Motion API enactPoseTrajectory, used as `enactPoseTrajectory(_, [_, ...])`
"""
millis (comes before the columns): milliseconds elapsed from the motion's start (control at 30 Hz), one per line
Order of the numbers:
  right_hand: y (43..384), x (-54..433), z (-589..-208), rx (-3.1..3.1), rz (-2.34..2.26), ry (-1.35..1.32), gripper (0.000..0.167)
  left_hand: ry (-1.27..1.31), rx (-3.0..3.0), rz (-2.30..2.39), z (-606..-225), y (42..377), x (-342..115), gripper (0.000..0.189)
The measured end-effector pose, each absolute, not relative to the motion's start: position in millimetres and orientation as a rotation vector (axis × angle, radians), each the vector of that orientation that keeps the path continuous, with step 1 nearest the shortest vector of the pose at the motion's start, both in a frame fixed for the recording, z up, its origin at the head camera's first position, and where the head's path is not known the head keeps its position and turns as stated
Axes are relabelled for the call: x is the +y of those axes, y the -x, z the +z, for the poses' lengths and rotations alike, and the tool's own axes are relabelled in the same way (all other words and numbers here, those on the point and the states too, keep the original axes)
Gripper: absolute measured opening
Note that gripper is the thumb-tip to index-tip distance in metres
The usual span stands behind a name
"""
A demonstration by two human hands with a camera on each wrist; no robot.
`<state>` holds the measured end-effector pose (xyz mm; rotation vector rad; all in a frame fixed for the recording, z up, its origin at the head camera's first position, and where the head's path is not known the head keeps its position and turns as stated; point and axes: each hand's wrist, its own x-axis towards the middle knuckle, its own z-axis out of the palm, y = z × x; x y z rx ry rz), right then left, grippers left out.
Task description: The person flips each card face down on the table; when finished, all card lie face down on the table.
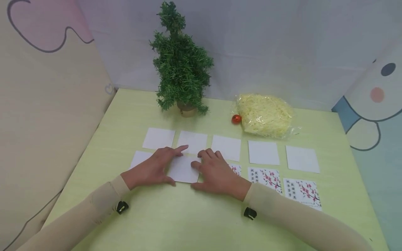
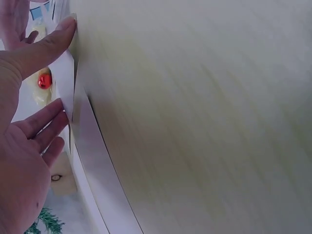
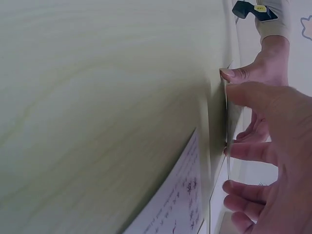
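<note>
We see the left hand [image 1: 150,169] hiding part of a blank card [image 1: 139,158], and the right hand [image 1: 216,174] covering much of a blossom-printed card [image 1: 235,169]. Both sleeves run out of frame; print in the right wrist view is too blurred for us to read. The pale yellow-green worktop [image 1: 157,223] bears an artificial Christmas tree [image 1: 183,66], a red ball [image 1: 236,119] and a clear bag of yellow shreds [image 1: 267,115], behind a row of five white cards [image 1: 263,152]. Cartoon-printed walls [image 1: 50,104] flank a plain backdrop [image 1: 267,45]. Between the hands is the front-row white square [image 1: 183,170]: the left hand pinches its left side, thumb nearest us; the right hand grips its right side likewise.
</note>
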<state>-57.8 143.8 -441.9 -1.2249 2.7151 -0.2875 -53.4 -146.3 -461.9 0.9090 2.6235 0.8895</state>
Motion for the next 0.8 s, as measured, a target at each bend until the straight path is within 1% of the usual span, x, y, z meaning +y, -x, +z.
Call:
enactPoseTrajectory(167, [55.7, 144.6, -449.7, 2.725, -0.239, 1.226, 0.068, -1.002, 2.665, 0.753, -460.8, 52.2, -147.1, 0.131])
enactPoseTrajectory(467, [54.6, 148.3, -448.7, 2.727, -0.265, 1.217, 0.074, -1.105, 2.746, 0.573, -455.8, 49.7, -146.5, 0.109])
enactPoseTrajectory(667, [55.0, 180.9, -436.5, 2.762, -0.290, 1.118, 0.077, -1.183, 2.798, 0.547, -445.4, 45.9, -124.6, 0.087])
enactPoseTrajectory(800, [51.9, 208.3, -430.0, 2.776, -0.243, 1.027, 0.080, -1.252, 2.801, 0.487, -439.7, 44.9, -96.3, 0.079])
